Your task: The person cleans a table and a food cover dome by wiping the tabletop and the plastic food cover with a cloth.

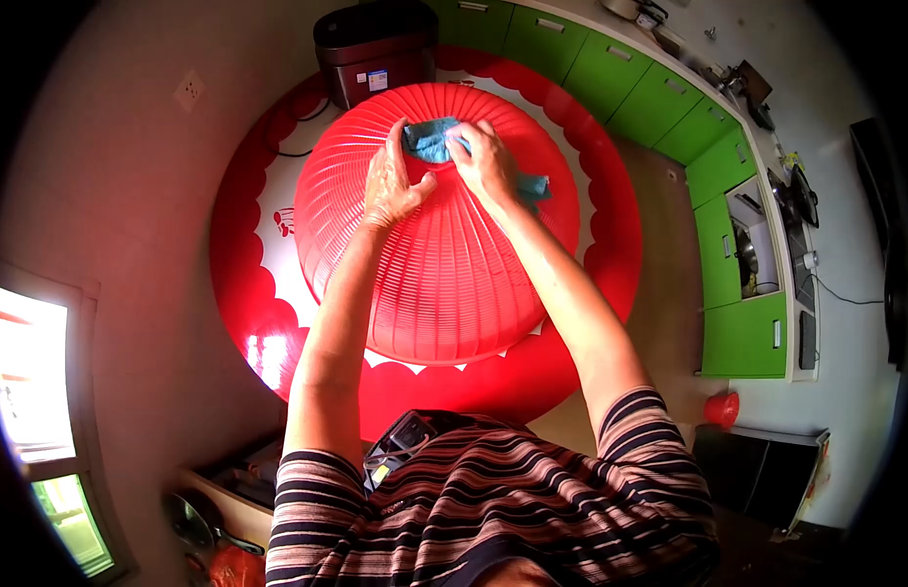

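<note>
Red ribbed material forms the dome (444, 264), a broad rounded cover sitting on the round bench (610, 284), whose white middle is ringed by a red scalloped border. On the crown of the dome, toward its far side, lies the blue cloth (429, 140). The right hand (483, 161) has its grip clenched on the right part of the cloth, fingers bent and bunching it. Another blue piece (534, 187) shows just beside the right wrist, against the dome; whether it belongs to the same cloth cannot be told. The left hand (393, 183) is at the left end of the cloth with its grip released, thumb well apart from the fingers; I cannot tell whether its fingertips touch the cloth. The 2 bare forearms reach over the dome from the striped shirt (512, 489).

Beyond the dome, at the far side of the bench, stands 1 dark box (380, 59) with 2 pale stickers on its front. To its left, a black cord (295, 154) curves over the bench. Green cabinets (596, 73) run along the far and right sides of the room, and 1 red bucket (722, 409) is at the lower right.
</note>
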Demonstrator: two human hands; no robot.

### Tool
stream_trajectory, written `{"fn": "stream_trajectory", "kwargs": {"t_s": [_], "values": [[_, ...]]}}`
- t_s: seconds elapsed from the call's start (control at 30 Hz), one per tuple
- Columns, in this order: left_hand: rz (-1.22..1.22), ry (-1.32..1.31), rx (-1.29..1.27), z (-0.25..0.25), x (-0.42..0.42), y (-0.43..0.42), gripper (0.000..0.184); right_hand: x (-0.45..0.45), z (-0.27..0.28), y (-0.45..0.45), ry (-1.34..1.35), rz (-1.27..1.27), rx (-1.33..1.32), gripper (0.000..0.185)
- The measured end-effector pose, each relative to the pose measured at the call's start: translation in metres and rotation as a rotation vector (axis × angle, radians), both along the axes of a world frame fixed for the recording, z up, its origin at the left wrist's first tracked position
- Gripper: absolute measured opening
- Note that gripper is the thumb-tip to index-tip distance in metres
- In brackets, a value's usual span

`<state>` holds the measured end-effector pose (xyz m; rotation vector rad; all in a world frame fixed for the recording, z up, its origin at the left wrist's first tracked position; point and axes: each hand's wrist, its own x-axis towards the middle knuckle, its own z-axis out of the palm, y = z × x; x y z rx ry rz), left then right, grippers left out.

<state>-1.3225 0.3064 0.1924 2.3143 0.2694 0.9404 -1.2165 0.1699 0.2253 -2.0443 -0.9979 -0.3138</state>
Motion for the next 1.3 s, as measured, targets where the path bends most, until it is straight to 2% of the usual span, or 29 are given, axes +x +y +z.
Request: {"fn": "stream_trajectory", "kwargs": {"t_s": [0.13, 0.23, 0.37, 0.5, 0.57, 0.6, 0.7, 0.73, 0.77, 0.83, 0.9, 1.03, 1.1, 1.17, 1.3], "values": [[-0.035, -0.099, 0.055, -0.004, 0.002, 0.002, 0.100, 0.022, 0.002, 0.041, -0.037, -0.124, -0.086, 0.016], [0.033, -0.021, 0.113, -0.006, 0.001, 0.001, 0.104, 0.023, -0.001, 0.049, -0.078, -0.142, -0.130, 0.015], [0.054, -0.062, 0.173, -0.008, 0.003, 0.001, 0.105, 0.010, -0.006, 0.020, -0.013, 0.038, -0.090, 0.013], [0.025, 0.066, 0.105, -0.001, -0.001, 0.001, 0.104, -0.021, -0.011, -0.026, -0.041, 0.121, -0.024, 0.020], [-0.042, -0.064, 0.043, -0.008, 0.004, 0.005, 0.105, -0.038, -0.020, -0.056, -0.059, 0.087, -0.155, 0.020], [-0.023, -0.031, 0.075, -0.009, 0.003, 0.006, 0.106, -0.048, -0.022, -0.071, -0.084, 0.086, -0.177, 0.020], [-0.048, 0.020, 0.086, -0.003, 0.000, 0.005, 0.087, -0.070, -0.027, -0.111, -0.108, 0.157, -0.106, 0.018], [-0.021, 0.120, 0.143, 0.002, -0.002, 0.003, 0.078, -0.068, -0.025, -0.115, -0.141, 0.168, -0.102, 0.017], [-0.029, 0.126, 0.145, 0.004, -0.003, 0.002, 0.078, -0.065, -0.025, -0.118, -0.174, 0.176, -0.096, 0.016], [-0.014, 0.154, 0.161, 0.004, -0.002, 0.001, 0.073, -0.045, -0.036, -0.106, -0.168, 0.120, -0.098, 0.013], [-0.038, 0.109, 0.174, -0.002, 0.001, 0.004, 0.077, -0.013, -0.043, -0.088, -0.195, 0.083, -0.087, 0.015], [-0.026, 0.157, 0.158, 0.002, -0.003, 0.001, 0.075, 0.037, -0.028, -0.057, -0.160, -0.116, -0.287, 0.018], [-0.039, 0.205, 0.099, 0.007, -0.004, 0.000, 0.073, 0.060, -0.021, -0.046, -0.106, -0.130, -0.324, 0.025], [-0.047, 0.176, 0.097, 0.005, -0.003, 0.000, 0.072, 0.089, -0.030, -0.034, -0.186, -0.241, -0.221, 0.017], [-0.017, 0.136, 0.122, 0.003, -0.001, 0.000, 0.069, 0.130, -0.025, -0.024, -0.032, -0.340, -0.203, 0.025]]}}
